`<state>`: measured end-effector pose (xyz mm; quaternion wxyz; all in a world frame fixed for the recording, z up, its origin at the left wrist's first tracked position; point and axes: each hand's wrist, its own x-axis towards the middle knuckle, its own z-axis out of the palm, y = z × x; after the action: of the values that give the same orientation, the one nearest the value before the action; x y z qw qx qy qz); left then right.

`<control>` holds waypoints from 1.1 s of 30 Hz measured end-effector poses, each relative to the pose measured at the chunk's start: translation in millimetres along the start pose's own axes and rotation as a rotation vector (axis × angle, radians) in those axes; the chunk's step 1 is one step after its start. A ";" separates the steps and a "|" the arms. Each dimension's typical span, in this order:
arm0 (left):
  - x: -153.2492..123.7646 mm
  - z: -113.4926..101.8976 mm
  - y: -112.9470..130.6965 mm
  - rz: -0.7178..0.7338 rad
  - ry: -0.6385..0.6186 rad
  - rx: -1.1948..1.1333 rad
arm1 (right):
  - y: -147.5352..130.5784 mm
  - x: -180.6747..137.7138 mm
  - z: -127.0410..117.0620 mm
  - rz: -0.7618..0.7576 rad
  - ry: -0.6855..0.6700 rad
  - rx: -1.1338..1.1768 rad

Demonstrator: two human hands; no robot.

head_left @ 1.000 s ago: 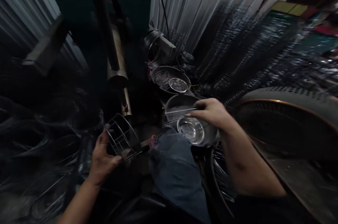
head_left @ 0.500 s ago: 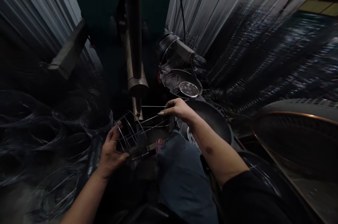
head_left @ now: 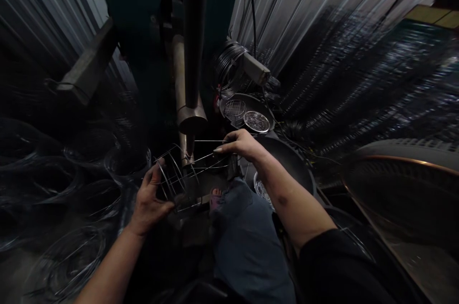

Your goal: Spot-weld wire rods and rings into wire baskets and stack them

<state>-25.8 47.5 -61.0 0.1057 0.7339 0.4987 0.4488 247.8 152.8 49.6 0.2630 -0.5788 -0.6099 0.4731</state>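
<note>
My left hand (head_left: pixel 148 203) is closed around the left end of a wire frame (head_left: pixel 174 177) made of curved rings and straight rods, thumb below and fingers above. Right of it, my right hand (head_left: pixel 240 144) pinches a thin straight wire (head_left: pixel 207 155) between thumb and fingers; whether this wire is joined to the frame I cannot tell. Between the hands, a metal tip (head_left: pixel 187 153) under a thick machine arm (head_left: pixel 192 120) comes down at the frame. Darkness hides the frame's lower side and what lies beneath the tip.
At right stand a round dark pan (head_left: pixel 294 163) and a smaller tray (head_left: pixel 238 103) holding a shiny dish of small metal pieces (head_left: pixel 256 121). A wire coil (head_left: pixel 229 62) lies behind. Wire rings (head_left: pixel 60 179) fill the left, a fan (head_left: pixel 401 160) the right.
The view has shifted slightly, so the machine arm appears a little further right. Both hands keep their grip, and the frame sits a touch further left against the metal tip.
</note>
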 end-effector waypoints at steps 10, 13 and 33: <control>5.9 4.6 -6.6 -0.049 0.005 -0.027 | -7.6 1.0 -2.8 0.032 -0.014 0.040; 7.5 5.0 -7.0 -0.059 0.010 -0.042 | -7.2 3.8 -2.5 0.026 -0.011 0.039; 16.9 3.4 -2.6 -0.152 -0.028 -0.055 | -8.6 12.0 -8.3 -0.007 0.014 0.008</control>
<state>-23.2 63.7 -55.2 0.1664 0.6970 0.5390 0.4427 248.7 167.6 57.9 0.2712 -0.5787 -0.6083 0.4707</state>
